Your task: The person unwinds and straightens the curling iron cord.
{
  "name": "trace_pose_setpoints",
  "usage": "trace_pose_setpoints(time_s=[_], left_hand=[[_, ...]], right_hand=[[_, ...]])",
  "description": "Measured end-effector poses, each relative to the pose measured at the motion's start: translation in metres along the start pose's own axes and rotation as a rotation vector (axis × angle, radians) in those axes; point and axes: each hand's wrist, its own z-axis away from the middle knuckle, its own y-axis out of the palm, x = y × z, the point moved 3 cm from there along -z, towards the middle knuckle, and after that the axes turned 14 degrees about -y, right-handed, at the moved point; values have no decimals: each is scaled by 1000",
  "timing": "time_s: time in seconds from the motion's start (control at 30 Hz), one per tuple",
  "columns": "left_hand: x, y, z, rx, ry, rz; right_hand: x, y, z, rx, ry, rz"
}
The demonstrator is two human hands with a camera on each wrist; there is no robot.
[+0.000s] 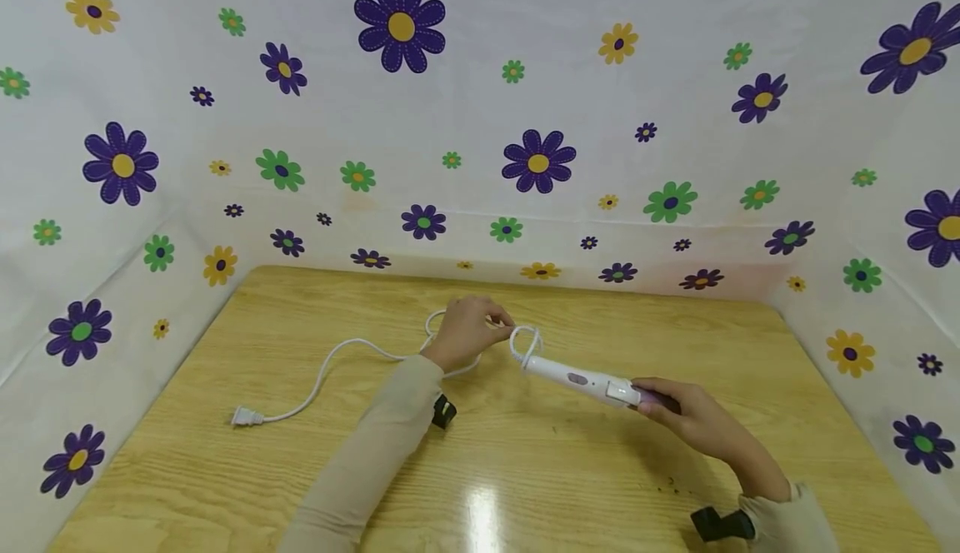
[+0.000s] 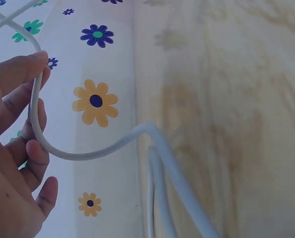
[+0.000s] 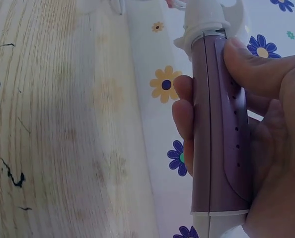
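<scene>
A white curling iron (image 1: 558, 371) with a purple barrel (image 3: 207, 129) is held tilted above the table, its handle pointing left. My right hand (image 1: 701, 420) grips it round the barrel, thumb close to the white clamp lever. Near the handle's end the white cord (image 1: 513, 343) bends into a small loop. There my left hand (image 1: 468, 330) pinches the cord between thumb and fingertips. In the left wrist view the cord (image 2: 83, 156) passes along the curled fingers and hangs away to the right. Its two-pin plug (image 1: 246, 416) lies on the table at left.
Beneath is a wooden table (image 1: 525, 470) with a bright glare patch near its front. Flowered white cloth (image 1: 450, 112) encloses the back and both sides. Black wrist straps sit at both sleeves. Several small dark marks (image 1: 670, 486) show on the wood below my right hand.
</scene>
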Motion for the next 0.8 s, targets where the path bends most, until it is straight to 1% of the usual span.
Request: trace_pose_setpoints(time_s=[0.13, 0.27, 0.4, 0.47, 0.63, 0.7, 0.8], left_hand=[[0, -11, -1, -40, -18, 37], [0, -19, 0, -70, -40, 37], [-1, -23, 2, -69, -50, 73], [-2, -24, 4, -62, -41, 120], [-4, -26, 8, -17, -10, 244], [-4, -25, 9, 13, -17, 282], [-2, -22, 9, 61, -31, 324]], right_hand=[[0, 1, -1, 20, -11, 11], [-1, 3, -2, 31, 16, 19], [-2, 4, -3, 8, 44, 64], [-2, 4, -2, -18, 67, 95], [-4, 0, 1, -90, 142, 192], [-4, -2, 1, -120, 157, 229], [-4, -4, 1, -163, 163, 252]])
